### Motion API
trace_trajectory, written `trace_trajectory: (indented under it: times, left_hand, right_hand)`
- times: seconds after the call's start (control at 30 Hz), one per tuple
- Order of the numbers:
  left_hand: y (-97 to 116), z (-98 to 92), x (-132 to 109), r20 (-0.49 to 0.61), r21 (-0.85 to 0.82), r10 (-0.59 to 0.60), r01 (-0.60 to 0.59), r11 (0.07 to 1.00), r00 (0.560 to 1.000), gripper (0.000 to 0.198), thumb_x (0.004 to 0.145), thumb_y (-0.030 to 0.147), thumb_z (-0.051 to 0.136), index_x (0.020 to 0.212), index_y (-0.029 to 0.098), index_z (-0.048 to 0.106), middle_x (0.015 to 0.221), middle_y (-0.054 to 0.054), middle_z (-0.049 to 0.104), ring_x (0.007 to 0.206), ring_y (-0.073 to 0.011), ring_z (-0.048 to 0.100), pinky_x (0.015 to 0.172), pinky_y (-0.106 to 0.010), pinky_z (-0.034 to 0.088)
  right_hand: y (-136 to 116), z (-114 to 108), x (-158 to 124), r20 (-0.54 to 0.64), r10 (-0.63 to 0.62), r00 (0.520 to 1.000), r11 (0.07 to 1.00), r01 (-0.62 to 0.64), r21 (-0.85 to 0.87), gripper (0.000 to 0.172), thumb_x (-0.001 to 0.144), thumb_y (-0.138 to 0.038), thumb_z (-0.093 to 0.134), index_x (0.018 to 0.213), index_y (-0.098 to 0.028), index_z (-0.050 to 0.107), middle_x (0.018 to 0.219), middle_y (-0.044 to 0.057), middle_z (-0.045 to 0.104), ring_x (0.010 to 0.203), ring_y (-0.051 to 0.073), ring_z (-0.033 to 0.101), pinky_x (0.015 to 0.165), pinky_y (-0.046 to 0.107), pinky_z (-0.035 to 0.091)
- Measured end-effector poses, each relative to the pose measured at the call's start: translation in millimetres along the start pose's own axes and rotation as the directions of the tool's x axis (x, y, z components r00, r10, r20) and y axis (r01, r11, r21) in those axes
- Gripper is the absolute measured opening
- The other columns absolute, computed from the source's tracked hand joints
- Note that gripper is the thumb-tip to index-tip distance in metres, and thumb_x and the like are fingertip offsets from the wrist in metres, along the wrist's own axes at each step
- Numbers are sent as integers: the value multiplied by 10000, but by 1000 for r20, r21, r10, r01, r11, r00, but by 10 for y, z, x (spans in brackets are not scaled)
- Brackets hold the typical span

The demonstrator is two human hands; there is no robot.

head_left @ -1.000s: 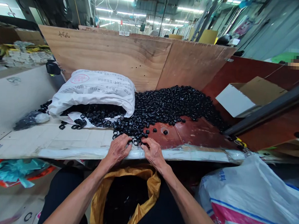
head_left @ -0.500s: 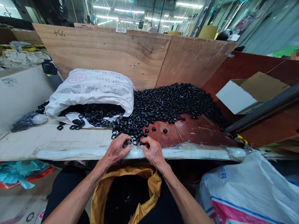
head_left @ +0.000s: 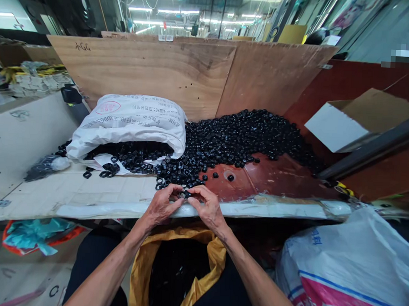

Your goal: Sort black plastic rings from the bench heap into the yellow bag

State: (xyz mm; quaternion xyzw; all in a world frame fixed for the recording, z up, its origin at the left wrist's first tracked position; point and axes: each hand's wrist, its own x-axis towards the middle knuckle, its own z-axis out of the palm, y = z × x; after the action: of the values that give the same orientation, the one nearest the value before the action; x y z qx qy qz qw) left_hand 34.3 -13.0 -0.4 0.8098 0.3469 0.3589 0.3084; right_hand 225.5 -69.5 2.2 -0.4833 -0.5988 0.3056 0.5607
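My left hand (head_left: 162,204) and my right hand (head_left: 208,209) meet at the front edge of the bench. Small black plastic rings (head_left: 185,194) sit between their fingertips; thumb and fingers of each hand close on them, and how many there are cannot be made out. Just beyond my fingers starts a big pile of loose black rings (head_left: 250,132), spreading back to the right. More rings spill from the mouth of a white woven sack (head_left: 134,115) lying on the left. Below my hands, between my legs, an open yellow sack (head_left: 139,264) has dark contents.
Plywood boards (head_left: 161,68) wall off the back of the bench. At the right, an open cardboard box (head_left: 339,126) stands behind a dark metal bar (head_left: 372,152). A large white bag (head_left: 350,252) bulges at the lower right. An orange-rimmed container (head_left: 9,243) with blue plastic is lower left.
My hands have come closer together, and the rings are now between both sets of fingertips. The view has shifted slightly.
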Motion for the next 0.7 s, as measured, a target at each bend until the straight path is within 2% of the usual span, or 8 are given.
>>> trace_trajectory:
  times: [0.17, 0.4, 0.57, 0.7]
  left_hand:
    - [8, -19, -14, 43, -68, -8, 11, 998, 999, 283, 868, 205, 665, 1148, 199, 625, 1049, -58, 733, 888, -171, 720, 850, -319, 592]
    - [77, -76, 13, 79, -177, 47, -32, 984, 996, 282, 874, 193, 641, 1157, 188, 645, 1079, -67, 732, 938, -179, 717, 870, -328, 587]
    - [128, -112, 32, 58, -115, 89, -82, 990, 994, 222, 884, 174, 633, 1100, 192, 676, 1062, -59, 737, 978, -186, 696, 912, -328, 545]
    - [110, -132, 52, 18, -177, 80, -76, 981, 997, 172, 890, 181, 637, 1051, 177, 697, 1020, -69, 728, 944, -183, 690, 881, -322, 552]
  right_hand:
    - [-34, 36, -22, 2, -96, 995, 988, 95, -118, 143, 856, -182, 632, 963, -193, 727, 926, 60, 687, 797, 174, 657, 725, 287, 555]
    - [-18, 72, -72, -51, -48, 998, 993, 42, -113, 140, 863, -215, 647, 976, -202, 730, 969, 76, 692, 857, 197, 678, 761, 314, 586]
    - [-13, 87, -80, -44, -59, 997, 993, 54, -107, 137, 872, -208, 637, 972, -202, 731, 960, 69, 684, 854, 190, 673, 769, 308, 576]
    - [-50, 104, -75, -31, -75, 997, 991, 71, -111, 158, 882, -186, 616, 985, -204, 734, 974, 70, 682, 903, 198, 671, 808, 320, 564]
